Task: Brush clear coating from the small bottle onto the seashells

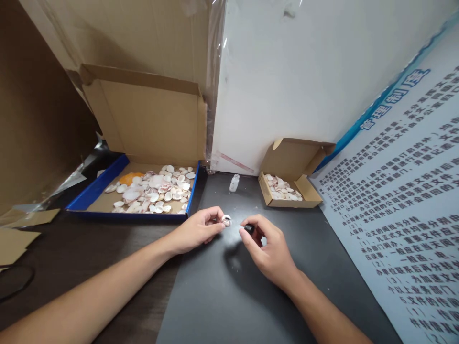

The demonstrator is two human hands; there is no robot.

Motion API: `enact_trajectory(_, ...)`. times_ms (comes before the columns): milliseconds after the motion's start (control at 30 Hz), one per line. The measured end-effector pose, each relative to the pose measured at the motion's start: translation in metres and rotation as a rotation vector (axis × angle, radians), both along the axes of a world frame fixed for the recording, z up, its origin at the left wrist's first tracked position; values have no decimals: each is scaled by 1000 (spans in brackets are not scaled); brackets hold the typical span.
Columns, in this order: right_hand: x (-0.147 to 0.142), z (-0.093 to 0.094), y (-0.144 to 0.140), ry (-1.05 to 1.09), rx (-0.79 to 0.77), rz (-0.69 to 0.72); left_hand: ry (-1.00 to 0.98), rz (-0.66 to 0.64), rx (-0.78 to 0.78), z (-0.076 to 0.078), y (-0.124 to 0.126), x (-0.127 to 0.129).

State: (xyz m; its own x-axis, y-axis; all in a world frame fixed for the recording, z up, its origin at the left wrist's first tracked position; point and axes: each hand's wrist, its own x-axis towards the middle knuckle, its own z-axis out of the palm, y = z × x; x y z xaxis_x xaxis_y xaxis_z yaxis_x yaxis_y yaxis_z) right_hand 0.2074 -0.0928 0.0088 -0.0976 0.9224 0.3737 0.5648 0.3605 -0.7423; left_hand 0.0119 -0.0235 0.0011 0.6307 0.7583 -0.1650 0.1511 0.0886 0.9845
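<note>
My left hand (199, 230) pinches a small white and pink seashell (226, 220) between thumb and fingers, just above the dark table mat (229, 291). My right hand (267, 248) grips a small black cap or brush handle (249, 229), its tip pointing toward the shell from a few centimetres to the right. A small clear bottle (234, 183) stands uncapped behind the hands, near the wall.
A large open cardboard box with blue edges (96, 187) at the left holds several shells and one orange piece. A small open carton (304, 188) with shells sits at the back right. A printed poster (401, 215) leans at the right. Cardboard scraps lie at the far left.
</note>
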Motion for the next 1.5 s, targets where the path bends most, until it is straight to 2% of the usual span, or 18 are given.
enact_trajectory(100, 0, 1, 0, 8, 10, -67, 9, -6, 16, 1, 0, 0)
enact_trajectory(233, -1, 1, -1, 7, -32, 36, 4, -24, 26, 3, -1, 0)
enact_trajectory(367, -1, 0, 0, -14, 16, -57, 18, -18, 32, 3, -2, 1)
enact_trajectory(433, -1, 0, -1, 0, 27, -61, 8, -17, 21, 2, -2, 1)
enact_trajectory(600, -1, 2, -1, 0, -24, 28, -57, 10, -59, -1, 1, 0)
enact_trajectory(833, -1, -1, 0, -12, -52, -22, -125, 33, -123, 3, -1, 1)
enact_trajectory(1067, -1, -3, 3, 25, -107, -26, -253, 43, -243, -2, 7, 8)
enact_trajectory(1267, 2, -2, 4, -28, -171, 2, -333, 25, -321, -6, 11, 6)
enact_trajectory(1500, -5, -15, 8, -13, -242, 71, -402, 62, -377, -7, 11, 3)
